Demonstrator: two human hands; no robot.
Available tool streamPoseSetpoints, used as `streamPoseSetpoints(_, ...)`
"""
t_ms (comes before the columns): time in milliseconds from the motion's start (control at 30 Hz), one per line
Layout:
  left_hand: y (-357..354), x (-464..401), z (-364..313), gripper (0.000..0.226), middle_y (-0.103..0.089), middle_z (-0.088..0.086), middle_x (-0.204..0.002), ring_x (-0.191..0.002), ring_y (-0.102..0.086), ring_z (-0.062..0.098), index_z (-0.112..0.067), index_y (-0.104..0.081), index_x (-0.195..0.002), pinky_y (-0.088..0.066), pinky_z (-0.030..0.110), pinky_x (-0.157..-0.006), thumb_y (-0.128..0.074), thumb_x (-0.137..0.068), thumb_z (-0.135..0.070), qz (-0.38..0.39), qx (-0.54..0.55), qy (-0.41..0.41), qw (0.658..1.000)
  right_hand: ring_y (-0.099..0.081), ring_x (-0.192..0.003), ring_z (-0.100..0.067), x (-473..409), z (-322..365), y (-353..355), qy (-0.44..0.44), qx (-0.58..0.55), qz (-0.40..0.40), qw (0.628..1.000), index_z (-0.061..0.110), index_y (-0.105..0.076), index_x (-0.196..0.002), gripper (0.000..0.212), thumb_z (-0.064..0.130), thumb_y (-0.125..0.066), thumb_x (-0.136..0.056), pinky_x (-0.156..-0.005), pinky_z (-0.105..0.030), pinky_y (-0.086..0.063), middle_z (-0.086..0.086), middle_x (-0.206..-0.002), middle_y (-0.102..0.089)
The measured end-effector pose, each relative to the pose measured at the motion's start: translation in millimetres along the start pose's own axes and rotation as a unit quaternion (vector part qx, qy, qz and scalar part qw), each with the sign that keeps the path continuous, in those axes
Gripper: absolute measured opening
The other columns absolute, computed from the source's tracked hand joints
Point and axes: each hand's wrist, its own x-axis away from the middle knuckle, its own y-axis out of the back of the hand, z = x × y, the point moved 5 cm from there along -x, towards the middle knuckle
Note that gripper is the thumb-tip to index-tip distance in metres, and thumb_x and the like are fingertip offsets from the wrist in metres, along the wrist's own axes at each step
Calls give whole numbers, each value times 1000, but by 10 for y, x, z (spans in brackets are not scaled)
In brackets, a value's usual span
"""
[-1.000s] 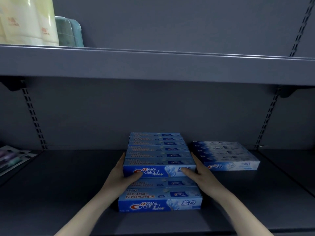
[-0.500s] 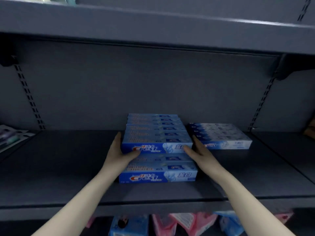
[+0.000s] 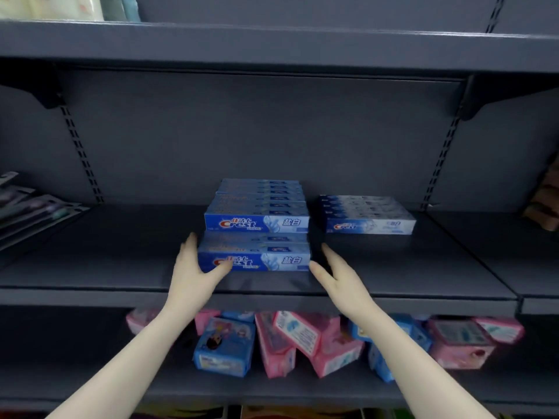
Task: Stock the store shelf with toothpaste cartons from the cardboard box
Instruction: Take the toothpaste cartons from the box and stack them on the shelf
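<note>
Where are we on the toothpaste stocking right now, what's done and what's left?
Done: a two-layer stack of toothpaste cartons sits mid-shelf, with a lower group of cartons beside it on the right. In hand: nothing; the left hand touches the bottom layer's left end with its thumb on the front face, and the right hand is open just clear of the right end. Left: the cardboard box is out of view, so remaining stock is unknown.

The upper front toothpaste carton carried the red and white word "Crest" and the characters "盐白". The lower front carton showed the same two prints. The paler carton on the right had "Crest", its other print too blurred to read
</note>
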Motion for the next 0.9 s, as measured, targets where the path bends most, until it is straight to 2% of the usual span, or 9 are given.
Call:
streamPoseSetpoints(100,-73,423,45,92,-15,5,-157,-146,-8,18,-9,-13,-150,-13,35,-117,-71,-81,-26,-31,-30,19,999,-17,-143,-10,331,-55,29,42,79,-7,996,16,-16,-149,63,43,-39,-97,-112,-20,-13,2,-156,-19)
streamPoseSetpoints(233,-283,1014,180,96,-10,5,-158,-146,-2,16,-9,-11,-150,-8,34,-118,-73,-79,-24,-46,-72,35,996,-4,-144,-4,774,-217,12,100,140,-20,985,19,-12,-150,63,44,-36,-97,-115,-18,-3,9,-156,-8)
streamPoseSetpoints(367,-640,1540,413,95,-6,2,-158,-146,1,15,-12,-9,-150,-9,34,-117,-72,-80,-26,-2,-111,50,993,4,-137,4,1196,-560,-143,120,161,-13,979,20,-12,-149,73,59,-21,-89,-114,-16,-2,18,-148,-1)
streamPoseSetpoints(433,-850,1748,554,96,-2,-2,-158,-145,3,12,-15,-6,-151,-8,34,-118,-70,-81,-30,34,-122,58,990,-4,-139,0,1356,-787,-271,115,184,-6,976,17,-16,-148,75,59,-17,-86,-112,-17,-3,13,-150,-8)
streamPoseSetpoints(500,-1069,1904,694,97,1,-3,-158,-145,6,11,-17,-3,-150,-8,33,-118,-69,-82,-34,65,-138,63,986,-19,-141,-9,1481,-1012,-397,115,200,-1,973,13,-26,-146,71,54,-22,-89,-112,-26,-9,3,-152,-22)
streamPoseSetpoints(633,-1573,2154,1034,97,-1,-1,-158,-145,6,13,-14,-4,-150,-8,31,-116,-69,-82,-34,116,-167,75,976,-24,-142,-16,1674,-1519,-728,74,213,60,972,11,-25,-146,64,44,-38,-93,-112,-24,-10,-4,-153,-27)
streamPoseSetpoints(733,-1991,2409,1441,96,-3,1,-158,-146,5,15,-11,-6,-150,-5,28,-116,-68,-81,-34,167,-194,75,964,-48,-128,-20,1861,-2009,-1096,26,249,111,962,5,-44,-136,62,44,-37,-88,-104,-31,-31,-9,-139,-50)
streamPoseSetpoints(833,-2383,2700,1972,96,-4,4,-158,-146,1,18,-10,-9,-150,-6,28,-116,-70,-79,-33,212,-222,66,949,-58,-117,-19,2091,-2582,-1572,-10,259,170,951,7,-56,-126,57,43,-46,-83,-94,-31,-46,-7,-129,-60)
streamPoseSetpoints(900,-2616,2898,2380,96,-8,7,-157,-146,-5,22,-8,-13,-149,-12,30,-116,-72,-77,-31,237,-238,65,940,-62,-112,-18,2217,-2998,-1885,-31,257,190,947,8,-60,-121,56,41,-57,-76,-88,-30,-50,-6,-123,-63)
